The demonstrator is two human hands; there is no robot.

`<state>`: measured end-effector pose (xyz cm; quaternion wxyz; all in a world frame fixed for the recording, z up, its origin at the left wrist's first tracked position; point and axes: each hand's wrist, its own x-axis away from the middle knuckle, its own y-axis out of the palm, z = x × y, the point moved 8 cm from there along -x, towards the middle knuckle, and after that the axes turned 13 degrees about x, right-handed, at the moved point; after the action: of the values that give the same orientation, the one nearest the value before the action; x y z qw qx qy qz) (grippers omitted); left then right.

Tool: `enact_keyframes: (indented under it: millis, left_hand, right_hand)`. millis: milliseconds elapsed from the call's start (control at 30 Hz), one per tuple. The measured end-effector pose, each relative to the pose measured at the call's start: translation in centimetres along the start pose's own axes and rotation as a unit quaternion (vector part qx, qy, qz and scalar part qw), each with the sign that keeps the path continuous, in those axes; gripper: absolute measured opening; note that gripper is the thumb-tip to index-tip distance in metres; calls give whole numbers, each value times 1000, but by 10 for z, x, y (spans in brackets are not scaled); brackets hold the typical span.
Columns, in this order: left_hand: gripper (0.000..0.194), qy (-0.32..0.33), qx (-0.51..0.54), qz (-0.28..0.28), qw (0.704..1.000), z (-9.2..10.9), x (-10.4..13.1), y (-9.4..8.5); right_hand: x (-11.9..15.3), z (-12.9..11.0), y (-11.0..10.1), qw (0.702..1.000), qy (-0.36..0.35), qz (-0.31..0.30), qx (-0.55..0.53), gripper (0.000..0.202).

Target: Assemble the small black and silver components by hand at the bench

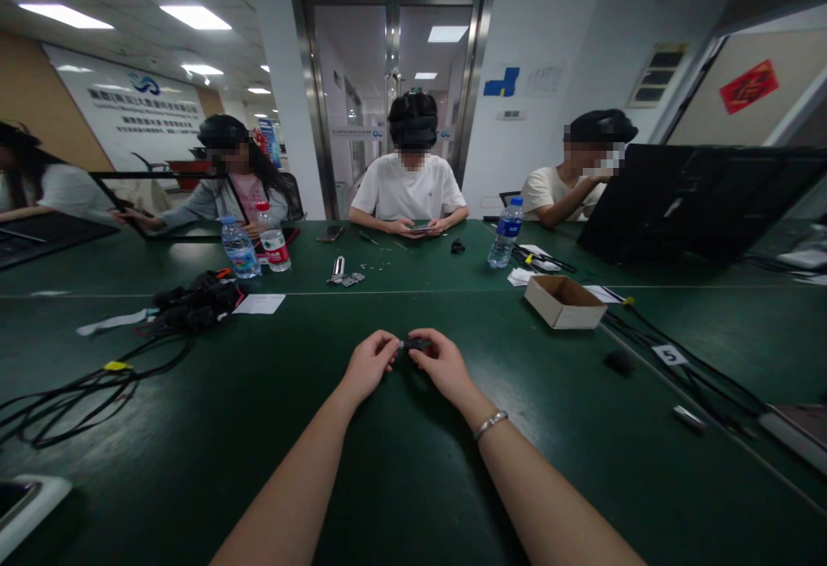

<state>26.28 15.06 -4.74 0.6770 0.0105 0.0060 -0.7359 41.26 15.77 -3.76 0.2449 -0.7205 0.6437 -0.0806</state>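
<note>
Just above the green tabletop (413, 445), a small black rod-shaped piece (413, 344) lies level between my two hands. My left hand (373, 363) pinches its left end, which looks greyer, between thumb and fingertips. From the other side, my right hand (444, 365) grips the right end, thumb below and fingers curled over it. A silver bracelet (491, 425) circles my right wrist. What kind of thing the piece is, I cannot make out, as my fingers cover both ends.
An open cardboard box (565, 314) stands right of my hands, near cables (685, 368) and a small metal cylinder (690, 418). Leftward lie black straps (197, 301) and coiled cable (96, 398). Metal parts (345, 273) and bottles (507, 234) are farther back. A person (410, 183) sits opposite.
</note>
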Motion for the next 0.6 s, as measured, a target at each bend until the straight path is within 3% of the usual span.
enact_keyframes:
  millis: [233, 600]
  left_hand:
    - [19, 20, 49, -30, 998, 2, 1, 3]
    - [19, 38, 25, -29, 999, 6, 2, 1]
  right_hand:
    - [0, -3, -2, 1000, 0, 5, -3, 31]
    - [-1, 2, -1, 1000, -3, 5, -13, 31]
